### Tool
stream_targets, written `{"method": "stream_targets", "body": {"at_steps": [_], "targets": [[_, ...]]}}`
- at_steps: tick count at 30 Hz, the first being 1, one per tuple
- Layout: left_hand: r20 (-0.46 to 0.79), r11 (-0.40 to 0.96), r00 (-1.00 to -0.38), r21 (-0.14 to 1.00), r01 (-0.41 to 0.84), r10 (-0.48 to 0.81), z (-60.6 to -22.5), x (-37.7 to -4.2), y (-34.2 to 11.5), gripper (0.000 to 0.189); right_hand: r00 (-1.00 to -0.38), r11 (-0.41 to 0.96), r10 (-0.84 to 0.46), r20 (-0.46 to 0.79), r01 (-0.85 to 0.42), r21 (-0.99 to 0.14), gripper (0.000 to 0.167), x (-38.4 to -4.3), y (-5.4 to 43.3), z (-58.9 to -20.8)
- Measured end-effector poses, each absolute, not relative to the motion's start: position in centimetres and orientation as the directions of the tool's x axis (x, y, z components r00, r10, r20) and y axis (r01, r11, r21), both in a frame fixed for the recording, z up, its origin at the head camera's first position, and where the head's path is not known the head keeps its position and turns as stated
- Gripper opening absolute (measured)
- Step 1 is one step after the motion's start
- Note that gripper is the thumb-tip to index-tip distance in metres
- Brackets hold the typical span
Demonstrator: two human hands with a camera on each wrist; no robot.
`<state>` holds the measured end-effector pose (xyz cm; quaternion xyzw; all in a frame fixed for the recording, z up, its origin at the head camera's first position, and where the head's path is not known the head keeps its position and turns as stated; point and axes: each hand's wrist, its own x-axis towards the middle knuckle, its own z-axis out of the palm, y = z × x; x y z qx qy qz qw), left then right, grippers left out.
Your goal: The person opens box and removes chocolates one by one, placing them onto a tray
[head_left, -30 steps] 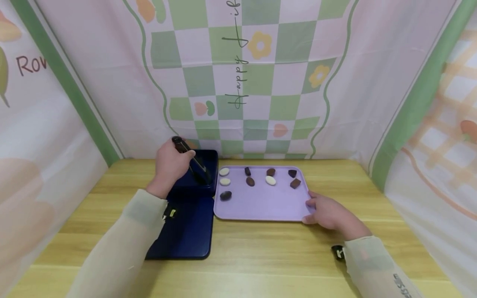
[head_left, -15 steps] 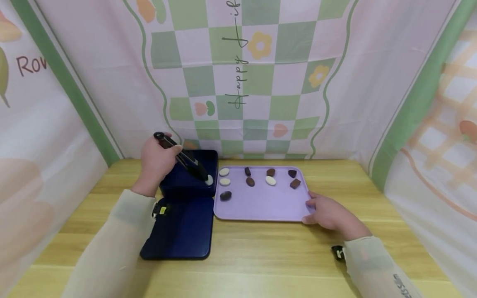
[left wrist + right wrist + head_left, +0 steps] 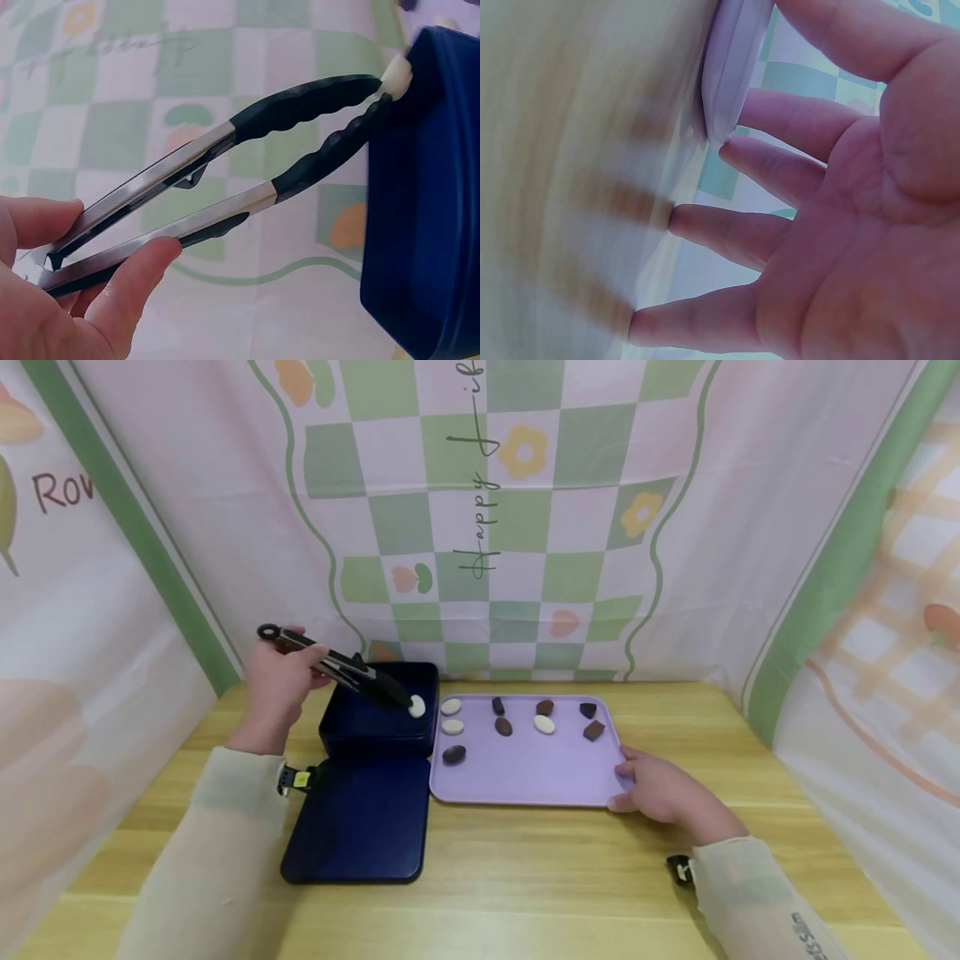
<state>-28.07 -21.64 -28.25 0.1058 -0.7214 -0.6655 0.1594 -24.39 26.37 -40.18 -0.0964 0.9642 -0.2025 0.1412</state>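
Observation:
My left hand [image 3: 281, 685] holds black-and-silver kitchen tongs [image 3: 341, 668], thumb on one arm and fingers on the other. A white oval chocolate [image 3: 417, 707] sits at the tongs' black tips, over the right side of a dark blue box [image 3: 375, 739]. From the left wrist, that chocolate [image 3: 397, 77] shows right beside the wall of the box [image 3: 431, 225]. My right hand [image 3: 660, 785] touches the right edge of a lilac tray [image 3: 525, 777]. Its straight, spread fingers [image 3: 731, 232] reach the tray's corner [image 3: 731, 75] and the tabletop in the right wrist view.
On the tray lie several chocolates: white ovals [image 3: 453, 726], a dark oval [image 3: 454, 755], brown ovals [image 3: 504, 727] and angular brown pieces [image 3: 594, 730]. A flat blue lid [image 3: 360, 827] lies in front of the box. A patterned cloth [image 3: 517, 527] hangs behind the wooden table [image 3: 525, 877].
My left hand has moved left, and the tongs have tilted from steep to flatter. The white chocolate, hidden at first, has come into view at their tips. My right hand stays put.

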Motion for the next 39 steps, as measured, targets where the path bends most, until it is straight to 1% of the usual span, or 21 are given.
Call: {"method": "stream_targets", "body": {"at_steps": [5,8,12,16,21,27,34,39], "targets": [[0.033,-0.074,-0.927,0.995,0.066,-0.374,-27.8,-27.9,-22.6,0.047,-0.942,0.899,-0.242,-0.231,-0.128,-0.418,0.064,-24.3,26.3,-40.1],[-0.004,-0.134,-0.934,0.99,0.047,-0.357,-27.9,-27.9,-22.3,0.041,-0.942,0.9,-0.235,-0.239,-0.118,-0.42,0.065,-24.3,26.3,-40.1],[-0.05,-0.205,-0.942,0.978,0.021,-0.331,-28.9,-28.2,-20.7,0.036,-0.942,0.901,-0.226,-0.248,-0.105,-0.421,0.065,-24.3,26.3,-40.2],[-0.07,-0.242,-0.948,0.97,0.008,-0.31,-30.6,-28.7,-18.3,0.036,-0.942,0.902,-0.222,-0.252,-0.099,-0.421,0.065,-24.4,26.3,-40.2],[-0.075,-0.211,-0.955,0.977,-0.014,-0.286,-32.5,-28.8,-15.0,0.042,-0.94,0.9,-0.231,-0.252,-0.107,-0.423,0.065,-24.5,26.4,-40.2],[-0.037,-0.132,-0.959,0.991,0.0,-0.282,-33.7,-28.7,-12.2,0.047,-0.94,0.898,-0.228,-0.253,-0.103,-0.428,0.064,-24.4,26.4,-40.2],[-0.013,-0.041,-0.959,0.999,-0.001,-0.282,-35.3,-28.9,-10.6,0.043,-0.94,0.895,-0.224,-0.257,-0.094,-0.437,0.064,-24.5,26.3,-40.0],[0.007,-0.004,-0.959,1.0,0.008,-0.283,-35.9,-29.0,-10.4,0.041,-0.94,0.894,-0.228,-0.254,-0.099,-0.437,0.065,-24.5,26.4,-39.9]]}}
